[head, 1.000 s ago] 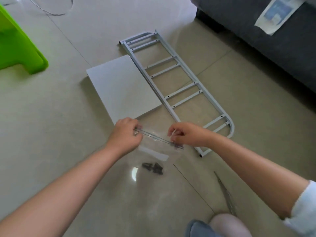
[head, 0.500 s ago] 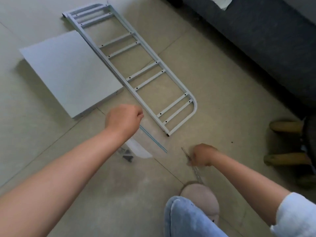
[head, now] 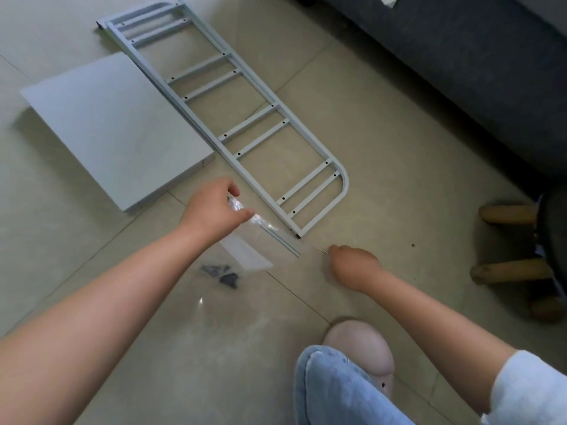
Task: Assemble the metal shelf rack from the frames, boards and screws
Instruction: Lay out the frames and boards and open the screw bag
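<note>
Still at the unpacking stage, judging by the layout: frame (head: 233, 118) flat on the tiled floor (head: 383, 133) at far centre, board (head: 113, 130) flat just left of it, screws (head: 222, 273) loose in the near end of a clear bag (head: 251, 240). Left hand (head: 211, 208) pinching the bag's crumpled far end between thumb and fingers. Right hand (head: 352, 265) curled near the frame's near corner, pinching something thin and pale; impossible to tell what. Best to keep the bag's mouth up and low over the floor, tip the screws out beside the frame, well short of the sofa (head: 460, 72) at far right.
</note>
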Motion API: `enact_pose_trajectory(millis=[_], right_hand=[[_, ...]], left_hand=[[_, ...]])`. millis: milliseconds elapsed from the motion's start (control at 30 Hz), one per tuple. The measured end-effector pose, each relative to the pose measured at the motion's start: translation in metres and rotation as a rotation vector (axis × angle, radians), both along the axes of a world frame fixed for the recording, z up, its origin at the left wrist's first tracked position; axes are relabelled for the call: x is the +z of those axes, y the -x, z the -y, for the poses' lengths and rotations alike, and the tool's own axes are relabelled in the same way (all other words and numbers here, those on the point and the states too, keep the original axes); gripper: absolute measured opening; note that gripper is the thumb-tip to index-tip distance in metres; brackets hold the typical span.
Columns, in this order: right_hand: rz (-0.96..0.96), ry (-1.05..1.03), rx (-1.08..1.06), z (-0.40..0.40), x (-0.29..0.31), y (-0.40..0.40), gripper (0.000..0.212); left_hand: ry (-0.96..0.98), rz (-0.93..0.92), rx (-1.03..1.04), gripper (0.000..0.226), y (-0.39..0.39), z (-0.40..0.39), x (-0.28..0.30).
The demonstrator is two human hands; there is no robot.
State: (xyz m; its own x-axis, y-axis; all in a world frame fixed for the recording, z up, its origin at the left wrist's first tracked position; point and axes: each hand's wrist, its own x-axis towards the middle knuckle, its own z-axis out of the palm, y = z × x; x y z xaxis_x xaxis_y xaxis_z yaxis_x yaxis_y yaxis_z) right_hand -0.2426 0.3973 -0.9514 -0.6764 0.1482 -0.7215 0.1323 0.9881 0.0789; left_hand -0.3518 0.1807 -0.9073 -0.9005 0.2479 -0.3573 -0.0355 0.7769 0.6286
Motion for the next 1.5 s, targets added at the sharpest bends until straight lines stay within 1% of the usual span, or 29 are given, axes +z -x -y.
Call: enact_pose_trajectory(millis=[67,133,167,200,267,333,367,433,533,600,733,833,900,967,1033,1100,1200,1267,1333,1400,1467,1500], right_hand=[[-0.051,0.082,-0.014,0.006,0.012,0.011,0.011],[-0.111,0.148,-0.012,0.016,0.022,0.024,0.007],[-0.137,0.178,-0.01,0.022,0.024,0.032,0.007],[-0.158,0.212,-0.009,0.029,0.024,0.04,0.007],[-0.182,0.269,0.019,0.044,0.018,0.059,0.01],[-0.166,0.295,0.073,0.061,0.007,0.077,0.021],[-0.149,0.299,0.1,0.07,0.0,0.084,0.025],[-0.122,0.302,0.164,0.09,-0.009,0.097,0.026],[-0.133,0.317,0.209,0.118,-0.017,0.11,0.027],[-0.165,0.339,0.228,0.134,-0.02,0.114,0.028],[-0.257,0.356,0.358,0.16,-0.021,0.115,0.025],[-0.304,0.309,0.49,0.179,-0.022,0.119,0.025],[-0.341,0.282,0.518,0.191,-0.022,0.123,0.026],[-0.362,0.253,0.551,0.201,-0.021,0.122,0.029],[-0.35,0.197,0.568,0.209,-0.026,0.117,0.032],[-0.338,0.113,0.565,0.214,-0.03,0.114,0.033],[-0.434,0.022,0.572,0.217,-0.022,0.116,0.034],[-0.344,0.015,0.568,0.22,-0.011,0.119,0.033],[-0.232,0.084,0.564,0.224,0.001,0.126,0.034],[-0.197,0.223,0.498,0.238,0.029,0.139,0.031],[-0.211,0.391,0.353,0.257,0.061,0.156,0.03],[-0.191,0.494,0.217,0.268,0.077,0.162,0.029]], left_hand=[[-0.048,0.08,-0.056,0.031,0.001,0.013,0.005],[-0.118,0.214,-0.122,0.031,0.002,0.031,0.011],[-0.125,0.247,-0.148,0.03,0.002,0.041,0.014],[-0.108,0.233,-0.154,0.026,0.003,0.052,0.014],[-0.12,0.201,-0.086,0.018,0.005,0.076,0.014],[-0.186,0.287,-0.003,0.021,0.004,0.098,0.018],[-0.189,0.336,0.011,0.023,0.003,0.107,0.021],[-0.125,0.372,0.009,0.026,0.001,0.123,0.029],[0.013,0.353,0.03,0.028,-0.001,0.142,0.043],[0.091,0.361,0.036,0.029,-0.001,0.154,0.053],[0.283,0.369,0.067,0.033,0.005,0.179,0.064],[0.462,0.338,0.017,0.036,0.01,0.195,0.065],[0.543,0.327,-0.034,0.04,0.011,0.206,0.063],[0.633,0.311,-0.048,0.049,0.009,0.216,0.061],[0.685,0.273,-0.02,0.057,0.009,0.228,0.055],[0.659,0.238,0.039,0.055,0.014,0.238,0.051],[0.533,0.193,0.088,0.046,0.023,0.249,0.048],[0.406,0.167,0.105,0.044,0.03,0.255,0.047],[0.254,0.173,0.121,0.045,0.038,0.262,0.045],[0.105,0.225,0.121,0.041,0.044,0.27,0.046],[-0.042,0.281,0.115,0.034,0.047,0.276,0.048],[-0.098,0.293,0.116,0.032,0.048,0.28,0.049]])
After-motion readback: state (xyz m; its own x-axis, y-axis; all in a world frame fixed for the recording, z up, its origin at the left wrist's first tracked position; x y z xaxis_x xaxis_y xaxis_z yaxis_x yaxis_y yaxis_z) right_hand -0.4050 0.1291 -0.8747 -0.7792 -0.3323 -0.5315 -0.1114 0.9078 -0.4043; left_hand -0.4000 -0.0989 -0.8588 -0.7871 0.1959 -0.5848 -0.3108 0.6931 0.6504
